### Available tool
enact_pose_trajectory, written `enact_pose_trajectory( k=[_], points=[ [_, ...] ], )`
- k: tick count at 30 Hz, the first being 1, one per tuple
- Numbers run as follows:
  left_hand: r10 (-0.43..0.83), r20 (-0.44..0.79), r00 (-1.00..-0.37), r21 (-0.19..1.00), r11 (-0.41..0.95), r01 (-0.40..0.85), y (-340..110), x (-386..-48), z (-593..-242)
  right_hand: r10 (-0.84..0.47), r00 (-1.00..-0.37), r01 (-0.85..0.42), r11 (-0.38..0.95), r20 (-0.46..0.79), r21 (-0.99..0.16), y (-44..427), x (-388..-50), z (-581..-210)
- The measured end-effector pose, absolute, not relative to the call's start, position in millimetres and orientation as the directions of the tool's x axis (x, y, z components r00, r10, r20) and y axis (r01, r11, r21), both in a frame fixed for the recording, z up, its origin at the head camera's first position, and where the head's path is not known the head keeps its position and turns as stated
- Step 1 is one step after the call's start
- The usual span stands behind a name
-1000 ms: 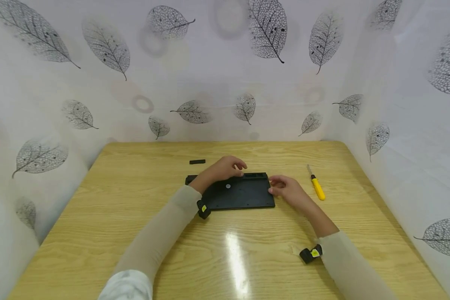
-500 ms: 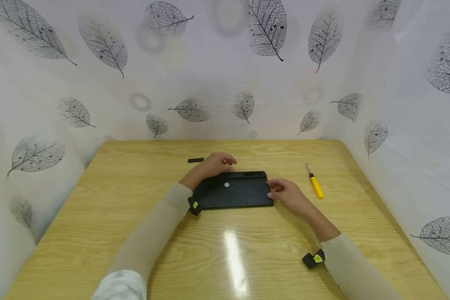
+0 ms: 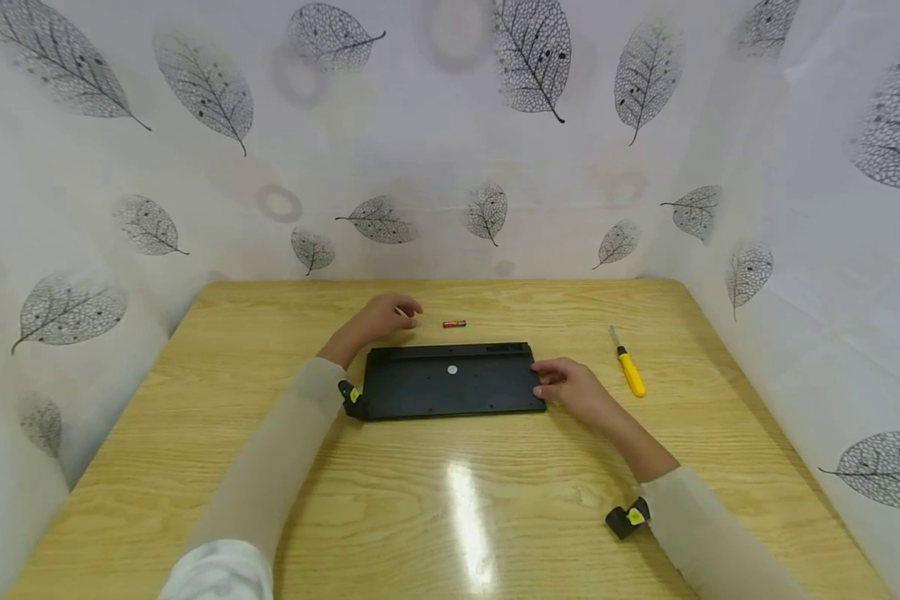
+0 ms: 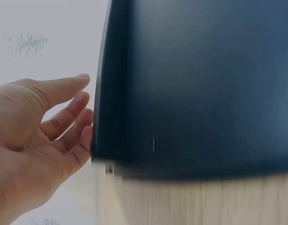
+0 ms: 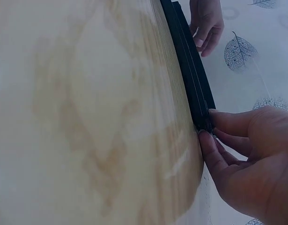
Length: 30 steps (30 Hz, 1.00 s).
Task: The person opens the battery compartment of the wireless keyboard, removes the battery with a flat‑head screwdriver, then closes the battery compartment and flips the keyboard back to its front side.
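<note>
A black keyboard (image 3: 487,387) lies underside up on the table, with a round white sticker and an uncovered battery slot (image 3: 506,348) at its back right. My right hand (image 3: 581,389) pinches its right end; the right wrist view shows thumb and fingers (image 5: 223,117) on that corner. Beyond the keyboard's back left corner is my left hand (image 3: 382,317), fingers loosely bent, nothing visible between them in the left wrist view, where the hand (image 4: 40,126) is beside the keyboard's edge (image 4: 113,93). A small red and black battery (image 3: 454,323) lies behind the keyboard.
A screwdriver (image 3: 632,372) with a yellow handle lies to the right of the keyboard. The wooden table (image 3: 390,508) ends at a leaf-patterned cloth (image 3: 427,150) behind and at the sides.
My left hand has moved left from above the keyboard, uncovering the battery. The black strip seen earlier behind the keyboard is now out of sight, where the left hand is. My right hand keeps its place.
</note>
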<state>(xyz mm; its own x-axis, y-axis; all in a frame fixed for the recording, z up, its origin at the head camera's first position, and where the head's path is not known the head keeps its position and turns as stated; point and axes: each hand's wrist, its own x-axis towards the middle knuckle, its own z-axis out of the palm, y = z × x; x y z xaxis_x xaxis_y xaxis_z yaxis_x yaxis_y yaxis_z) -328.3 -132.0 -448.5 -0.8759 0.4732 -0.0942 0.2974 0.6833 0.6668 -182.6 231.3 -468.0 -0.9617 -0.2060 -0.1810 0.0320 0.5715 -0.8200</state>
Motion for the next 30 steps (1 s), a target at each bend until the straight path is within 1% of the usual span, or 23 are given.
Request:
enact_pose_trajectory(
  k=[7, 12, 18, 22, 30],
  points=[
    [0.424, -0.075, -0.903, 0.692, 0.674, 0.259, -162, -333, -454, -0.186, -0.967, 0.039, 0.559, -0.172, -0.828, 227, -193, -466],
    [0.425, -0.075, -0.902, 0.695, 0.671, 0.258, -174, -335, -460, -0.167, -0.975, 0.037, 0.522, -0.144, -0.852, 226, -207, -469],
    [0.421, -0.085, -0.903, 0.685, 0.683, 0.254, -181, -336, -462, -0.156, -0.979, 0.045, 0.474, -0.134, -0.879, 222, -221, -470],
    [0.420, -0.096, -0.902, 0.666, 0.701, 0.255, -183, -337, -461, -0.160, -0.979, 0.037, 0.485, -0.130, -0.874, 221, -227, -472],
    [0.428, -0.119, -0.896, 0.639, 0.723, 0.260, -184, -337, -457, -0.142, -0.979, 0.061, 0.477, -0.145, -0.877, 220, -234, -475]
  ],
)
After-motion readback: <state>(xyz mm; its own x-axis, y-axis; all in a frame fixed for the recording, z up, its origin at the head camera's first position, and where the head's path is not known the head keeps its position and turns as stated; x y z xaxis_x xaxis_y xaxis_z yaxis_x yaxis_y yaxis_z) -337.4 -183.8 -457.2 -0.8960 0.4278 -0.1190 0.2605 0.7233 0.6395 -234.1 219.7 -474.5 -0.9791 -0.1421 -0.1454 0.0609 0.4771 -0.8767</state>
